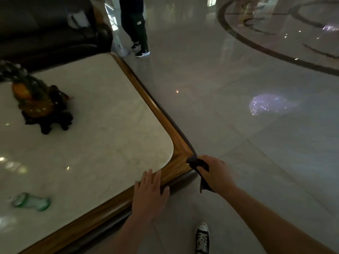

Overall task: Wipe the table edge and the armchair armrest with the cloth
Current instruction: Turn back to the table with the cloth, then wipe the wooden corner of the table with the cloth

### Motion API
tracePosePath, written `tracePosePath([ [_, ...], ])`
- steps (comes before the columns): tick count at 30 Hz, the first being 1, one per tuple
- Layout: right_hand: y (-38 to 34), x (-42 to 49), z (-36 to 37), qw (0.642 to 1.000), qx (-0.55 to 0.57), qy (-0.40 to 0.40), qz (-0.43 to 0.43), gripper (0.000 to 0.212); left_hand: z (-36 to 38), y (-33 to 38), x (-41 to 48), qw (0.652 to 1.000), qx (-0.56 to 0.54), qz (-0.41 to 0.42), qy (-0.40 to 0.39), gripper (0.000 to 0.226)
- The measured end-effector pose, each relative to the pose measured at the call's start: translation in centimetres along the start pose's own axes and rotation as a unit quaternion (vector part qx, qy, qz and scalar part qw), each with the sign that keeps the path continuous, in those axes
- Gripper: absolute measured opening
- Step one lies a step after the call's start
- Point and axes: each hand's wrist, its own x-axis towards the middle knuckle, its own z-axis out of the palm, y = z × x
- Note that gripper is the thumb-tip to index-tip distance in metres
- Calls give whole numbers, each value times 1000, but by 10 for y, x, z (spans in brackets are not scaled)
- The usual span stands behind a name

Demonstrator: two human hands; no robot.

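Note:
A low table with a pale marble top has a wooden edge [150, 99] running from the far corner to the near corner. My right hand [216, 173] is shut on a dark cloth [197, 163] and presses it against the table's near right corner; a tail of the cloth hangs below the hand. My left hand [149, 193] lies flat, fingers spread, on the wooden front edge just left of that corner. A dark leather armchair [45, 28] stands beyond the table's far side, its armrest [104, 33] near the far corner.
A dark figurine with orange parts [40, 103] stands on the marble at the left. A green glass object [31, 201] lies near the front left. A person in dark trousers [135, 24] stands by the armchair. Glossy floor spreads to the right; my shoe [202, 237] is below.

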Motion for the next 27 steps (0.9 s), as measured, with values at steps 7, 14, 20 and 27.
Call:
tracePosePath([
  [7, -6, 92, 52, 995, 36, -66, -64, 28, 19, -52, 66, 997, -6, -80, -10, 68],
  [14, -1, 156, 123, 990, 32, -125, -47, 19, 56, -113, 139, 993, -3, -107, -42, 70],
  [20, 11, 194, 208, 991, 11, -132, 35, 32, 106, -182, 209, 995, 31, -60, -74, 70],
  [27, 34, 233, 296, 990, -26, -98, 94, 39, 168, -250, 286, 994, 78, -17, -77, 73],
])
